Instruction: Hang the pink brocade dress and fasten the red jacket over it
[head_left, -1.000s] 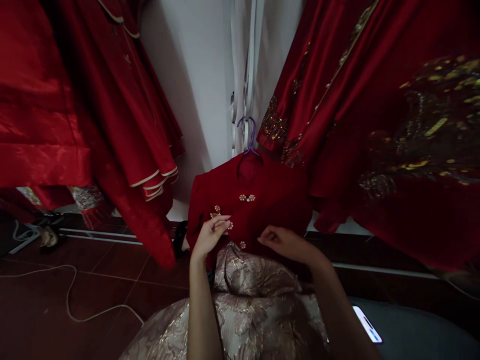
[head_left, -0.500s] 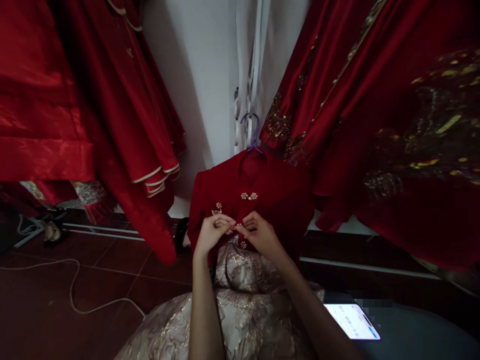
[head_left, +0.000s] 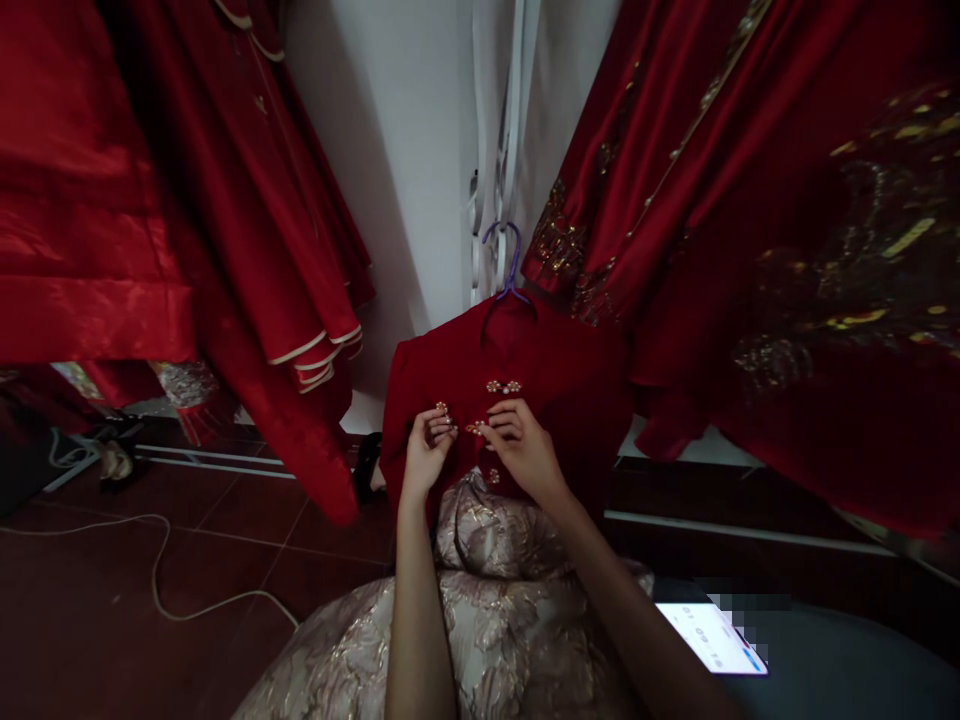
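Observation:
A dark red jacket [head_left: 585, 370] hangs in front of me on a purple hanger [head_left: 513, 275]. My right hand [head_left: 527, 452] pinches a beaded clasp [head_left: 476, 428] at the jacket's front opening. To its left, my left hand [head_left: 426, 455] is closed, fingers curled against the cloth just below a beaded flower ornament [head_left: 441, 407]; whatever lies between its fingertips is hidden. Above the hands, another pearl clasp [head_left: 503, 387] joins the front below the collar. A smaller beaded ornament [head_left: 493, 476] sits lower down. Beneath the jacket, shiny beige patterned fabric [head_left: 487, 540] spreads toward me.
Red garments [head_left: 262, 200] hang at the left, and sequinned red ones [head_left: 862, 300] at the right. A lit phone [head_left: 712, 637] lies on a dark surface at lower right. A pale cable [head_left: 157, 570] crosses the tiled floor. White metal bars [head_left: 491, 130] stand behind the hanger.
My left hand has moved left, away from my right hand, toward the flower ornament. My right hand has risen slightly and still pinches the clasp. The view has shifted a little.

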